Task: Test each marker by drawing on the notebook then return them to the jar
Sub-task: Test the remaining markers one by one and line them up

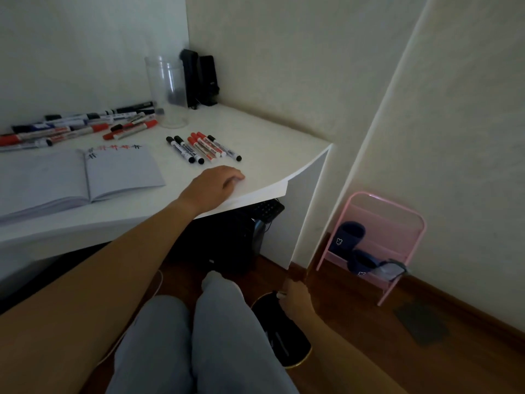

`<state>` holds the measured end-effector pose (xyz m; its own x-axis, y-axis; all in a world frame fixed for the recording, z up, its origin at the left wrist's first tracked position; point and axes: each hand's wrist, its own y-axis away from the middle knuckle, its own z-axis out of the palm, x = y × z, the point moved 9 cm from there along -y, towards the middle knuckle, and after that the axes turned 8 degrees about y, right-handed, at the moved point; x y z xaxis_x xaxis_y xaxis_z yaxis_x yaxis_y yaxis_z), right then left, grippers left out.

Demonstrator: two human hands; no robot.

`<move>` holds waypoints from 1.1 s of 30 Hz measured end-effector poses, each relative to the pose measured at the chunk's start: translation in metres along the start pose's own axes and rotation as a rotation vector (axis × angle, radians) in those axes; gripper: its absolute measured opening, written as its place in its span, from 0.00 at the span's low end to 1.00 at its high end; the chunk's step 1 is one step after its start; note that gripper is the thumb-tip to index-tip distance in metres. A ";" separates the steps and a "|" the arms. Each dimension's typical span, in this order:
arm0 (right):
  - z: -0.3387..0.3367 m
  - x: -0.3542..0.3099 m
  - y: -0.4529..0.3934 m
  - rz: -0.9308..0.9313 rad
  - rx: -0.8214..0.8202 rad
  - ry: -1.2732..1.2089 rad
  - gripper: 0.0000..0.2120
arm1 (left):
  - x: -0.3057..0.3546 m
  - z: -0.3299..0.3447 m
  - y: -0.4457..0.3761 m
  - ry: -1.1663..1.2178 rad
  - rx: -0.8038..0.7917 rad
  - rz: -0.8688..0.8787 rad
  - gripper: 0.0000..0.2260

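Observation:
An open notebook point(119, 172) lies on the white desk point(272, 155), with red and black test marks along the top of its right page. A clear, empty-looking jar point(167, 92) stands behind it. Several red and black markers point(204, 149) lie in a neat row right of the notebook. A loose pile of more markers point(71, 127) lies at the back left. My left hand point(216, 184) rests on the desk's front edge, fingers relaxed, holding nothing. My right hand point(297, 298) hangs low beside my knees near the floor; its fingers are hidden from view.
Two black objects point(201, 78) stand in the desk's back corner. A dark box point(227, 237) sits under the desk. A pink rack point(377, 223) with dark blue slippers stands against the right wall. A black rounded object point(281, 334) lies by my right knee.

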<state>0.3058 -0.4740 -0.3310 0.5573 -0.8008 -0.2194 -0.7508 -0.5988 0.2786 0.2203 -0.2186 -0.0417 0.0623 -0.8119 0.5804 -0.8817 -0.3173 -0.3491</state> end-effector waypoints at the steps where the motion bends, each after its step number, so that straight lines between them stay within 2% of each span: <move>1: 0.008 0.003 0.002 -0.008 -0.039 0.009 0.12 | 0.000 0.000 0.000 -0.002 -0.002 -0.001 0.13; 3: 0.019 0.010 0.005 -0.017 -0.088 0.037 0.13 | 0.002 -0.001 0.002 -0.003 -0.003 0.000 0.14; 5: 0.011 0.012 0.006 0.000 -0.038 0.034 0.09 | 0.003 -0.002 0.002 0.000 0.001 0.000 0.14; 7: -0.025 0.006 0.004 0.061 0.096 -0.033 0.07 | 0.003 -0.002 0.003 -0.004 0.005 -0.007 0.14; 10: -0.123 -0.023 0.003 0.068 0.422 -0.141 0.06 | 0.003 -0.003 0.002 0.004 0.015 -0.019 0.13; 13: -0.228 -0.069 0.015 -0.087 0.676 -0.250 0.03 | 0.004 -0.008 0.001 0.011 0.034 -0.016 0.12; 16: -0.299 -0.128 0.028 -0.290 0.810 -0.247 0.02 | 0.004 -0.024 0.001 -0.040 0.073 -0.007 0.10; 19: -0.325 -0.193 0.028 -0.452 0.823 -0.230 0.03 | -0.002 -0.059 0.006 -0.078 0.164 -0.040 0.12; 25: -0.301 -0.320 0.009 -0.705 0.736 -0.219 0.01 | -0.060 -0.140 0.038 -0.218 0.294 -0.173 0.11; 33: -0.265 -0.453 -0.027 -0.835 0.595 -0.202 0.03 | -0.155 -0.229 0.099 -0.287 0.466 -0.428 0.07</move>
<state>0.1676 -0.0974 0.0091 0.9509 -0.0851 -0.2975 -0.2379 -0.8161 -0.5266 0.0165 -0.0119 0.0018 0.5380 -0.6452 0.5425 -0.4629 -0.7640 -0.4495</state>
